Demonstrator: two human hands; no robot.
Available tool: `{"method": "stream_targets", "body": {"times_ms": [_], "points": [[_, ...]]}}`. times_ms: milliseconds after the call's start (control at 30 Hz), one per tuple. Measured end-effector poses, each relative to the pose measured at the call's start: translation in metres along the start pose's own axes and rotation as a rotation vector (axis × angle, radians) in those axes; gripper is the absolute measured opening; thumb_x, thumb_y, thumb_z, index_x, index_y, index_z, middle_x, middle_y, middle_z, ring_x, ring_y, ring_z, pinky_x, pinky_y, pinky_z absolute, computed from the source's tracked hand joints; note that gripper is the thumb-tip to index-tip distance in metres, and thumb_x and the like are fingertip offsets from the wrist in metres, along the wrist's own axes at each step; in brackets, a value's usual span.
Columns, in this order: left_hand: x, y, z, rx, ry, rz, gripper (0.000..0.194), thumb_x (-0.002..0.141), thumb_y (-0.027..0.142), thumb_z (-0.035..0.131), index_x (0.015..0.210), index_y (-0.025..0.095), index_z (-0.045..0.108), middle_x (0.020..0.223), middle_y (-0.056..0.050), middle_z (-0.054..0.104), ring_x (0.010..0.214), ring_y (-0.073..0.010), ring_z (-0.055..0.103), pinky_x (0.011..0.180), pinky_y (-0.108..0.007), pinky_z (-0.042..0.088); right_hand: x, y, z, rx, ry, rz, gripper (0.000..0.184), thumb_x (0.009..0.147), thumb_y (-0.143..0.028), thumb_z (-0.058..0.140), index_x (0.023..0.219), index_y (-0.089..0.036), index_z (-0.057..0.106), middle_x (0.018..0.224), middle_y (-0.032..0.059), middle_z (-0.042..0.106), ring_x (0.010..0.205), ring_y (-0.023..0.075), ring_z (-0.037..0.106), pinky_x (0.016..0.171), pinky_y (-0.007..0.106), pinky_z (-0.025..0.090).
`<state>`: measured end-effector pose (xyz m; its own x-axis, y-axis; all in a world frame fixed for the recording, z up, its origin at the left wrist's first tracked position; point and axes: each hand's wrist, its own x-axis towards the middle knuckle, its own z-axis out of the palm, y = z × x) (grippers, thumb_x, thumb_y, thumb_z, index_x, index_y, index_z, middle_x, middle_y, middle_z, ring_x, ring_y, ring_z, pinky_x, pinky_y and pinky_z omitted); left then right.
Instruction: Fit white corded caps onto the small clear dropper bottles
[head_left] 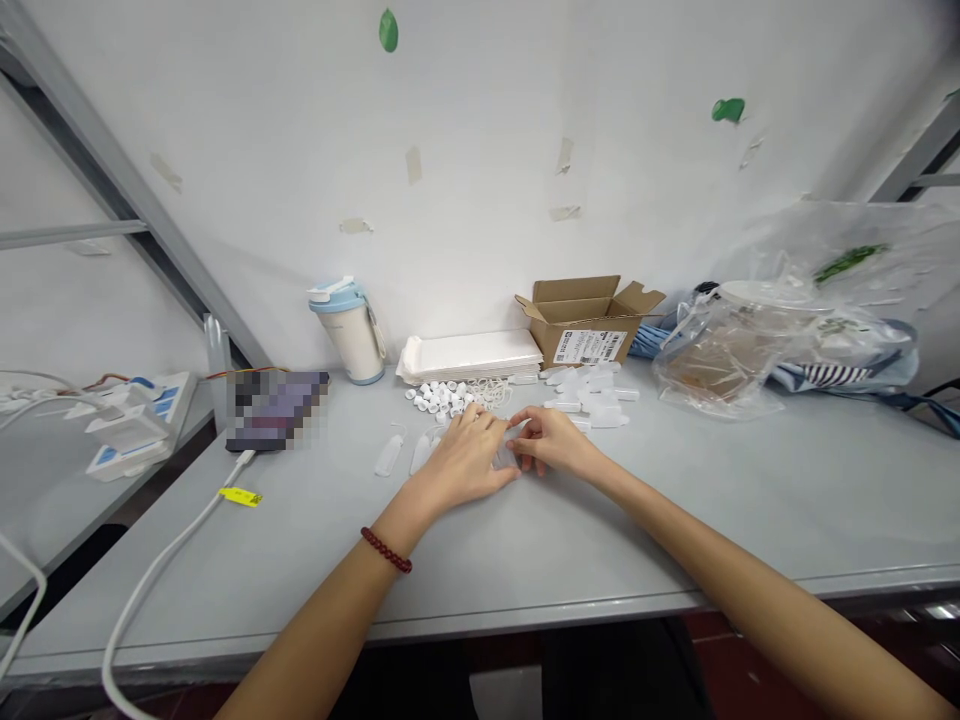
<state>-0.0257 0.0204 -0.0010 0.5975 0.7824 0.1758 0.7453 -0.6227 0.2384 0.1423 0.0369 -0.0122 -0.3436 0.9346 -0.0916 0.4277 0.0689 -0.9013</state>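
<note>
My left hand (pixel 466 455), with a dark red bead bracelet (pixel 386 551) on its wrist, bends low over the table. A small translucent plastic bottle (pixel 505 456) shows between its thumb and forefinger. Close against its fingertips, my right hand (pixel 553 440) has its thumb and forefinger drawn together at the bottle's end; what they pinch is hidden. Left of my left hand lie a small bottle with a string loop (pixel 388 455) and another bottle (pixel 421 454). White caps (pixel 441 396) and a heap of thin strings (pixel 489 392) lie behind the hands. Several loose translucent bottles (pixel 596 392) are spread at the right.
Behind are a stack of white packets (pixel 474 355), an open cardboard box (pixel 585 325) and a tumbler (pixel 350 335). A phone (pixel 274 412) with a white cable (pixel 161 565) lies left. A clear plastic bag (pixel 724 350) sits right, and a power strip (pixel 142 425) far left.
</note>
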Motion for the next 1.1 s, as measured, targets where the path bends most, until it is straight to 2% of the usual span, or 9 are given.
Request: {"method": "stream_targets", "body": {"times_ms": [200, 400, 533, 733, 967, 1100], "points": [[0.0, 0.0, -0.007, -0.017, -0.075, -0.027, 0.028, 0.076, 0.039, 0.059, 0.093, 0.017, 0.057, 0.101, -0.01, 0.059, 0.107, -0.0291, 0.042, 0.089, -0.042, 0.038, 0.0, 0.002, 0.003, 0.103, 0.01, 0.035, 0.032, 0.078, -0.015, 0.059, 0.105, -0.016, 0.042, 0.053, -0.0068, 0.059, 0.04, 0.0101, 0.055, 0.039, 0.02, 0.044], [0.0, -0.002, -0.007, -0.022, -0.09, -0.018, 0.032, 0.075, 0.039, 0.06, 0.098, 0.017, 0.056, 0.104, -0.01, 0.057, 0.109, -0.0293, 0.041, 0.089, -0.042, 0.039, 0.002, 0.006, 0.004, 0.22, -0.007, 0.053, 0.044, 0.076, -0.015, 0.063, 0.111, -0.019, 0.037, 0.053, -0.0084, 0.059, 0.044, 0.0129, 0.06, 0.046, 0.024, 0.052], [-0.001, -0.004, -0.006, -0.041, -0.098, -0.021, 0.039, 0.074, 0.037, 0.06, 0.108, 0.018, 0.054, 0.105, -0.01, 0.057, 0.11, -0.0294, 0.04, 0.091, -0.043, 0.037, 0.002, 0.001, 0.003, 0.296, -0.005, 0.119, 0.04, 0.082, -0.015, 0.058, 0.114, -0.017, 0.035, 0.056, -0.0056, 0.062, 0.046, 0.0136, 0.062, 0.048, 0.025, 0.054], [-0.002, -0.003, -0.006, -0.067, -0.102, -0.002, 0.025, 0.076, 0.032, 0.055, 0.098, 0.02, 0.055, 0.1, -0.008, 0.056, 0.107, -0.0283, 0.042, 0.089, -0.043, 0.038, 0.001, -0.004, 0.001, 0.378, -0.06, 0.173, 0.035, 0.087, -0.013, 0.051, 0.118, -0.014, 0.035, 0.056, -0.0011, 0.065, 0.049, 0.0136, 0.064, 0.051, 0.024, 0.054], [-0.003, -0.002, -0.004, -0.082, -0.094, 0.003, 0.023, 0.077, 0.032, 0.054, 0.096, 0.019, 0.056, 0.099, -0.008, 0.055, 0.106, -0.0273, 0.042, 0.09, -0.042, 0.039, 0.0, -0.004, 0.001, 0.371, -0.08, 0.166, 0.039, 0.087, -0.016, 0.053, 0.121, -0.012, 0.035, 0.06, 0.0012, 0.066, 0.052, 0.0146, 0.065, 0.054, 0.025, 0.054], [-0.001, -0.006, -0.01, -0.201, -0.082, -0.038, 0.04, 0.075, 0.044, 0.06, 0.107, 0.02, 0.056, 0.107, -0.008, 0.055, 0.11, -0.0268, 0.041, 0.09, -0.04, 0.041, -0.002, -0.007, -0.004, 0.295, -0.041, 0.138, 0.037, 0.087, -0.016, 0.05, 0.121, -0.012, 0.036, 0.064, 0.0016, 0.066, 0.055, 0.0143, 0.065, 0.057, 0.027, 0.053]]}}
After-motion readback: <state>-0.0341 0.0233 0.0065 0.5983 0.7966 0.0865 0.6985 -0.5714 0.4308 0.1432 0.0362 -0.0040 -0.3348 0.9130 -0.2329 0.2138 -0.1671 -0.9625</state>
